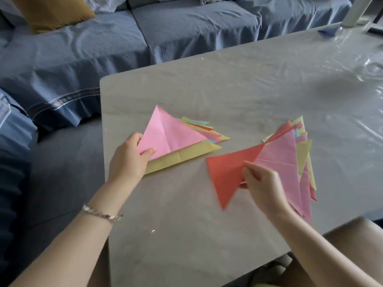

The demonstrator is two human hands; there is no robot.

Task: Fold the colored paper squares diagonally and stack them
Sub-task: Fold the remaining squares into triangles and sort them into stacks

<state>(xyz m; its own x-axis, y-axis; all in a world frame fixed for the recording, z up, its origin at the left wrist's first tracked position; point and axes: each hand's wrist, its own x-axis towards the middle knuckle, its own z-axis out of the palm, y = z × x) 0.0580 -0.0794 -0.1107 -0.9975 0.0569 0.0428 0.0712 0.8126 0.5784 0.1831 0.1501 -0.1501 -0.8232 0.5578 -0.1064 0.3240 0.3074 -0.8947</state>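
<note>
On the grey table (186, 235) lie two heaps of folded paper. The left stack (199, 146) has a pink triangle (167, 135) on top, with yellow, green and red sheets under it. My left hand (129, 160) pinches the near-left corner of that pink triangle, thumb on top. The right stack (300, 154) is fanned out, with pink, yellow and red triangles. My right hand (263, 183) grips a red folded triangle (228, 172) that sticks out leftward from the right stack, fingers pinched on its edge.
A blue sofa (103, 48) with a mustard cushion (51, 13) runs behind and left of the table. A clear plastic sheet (352, 65) covers the table's right side. A white post (356, 11) stands at the far right corner.
</note>
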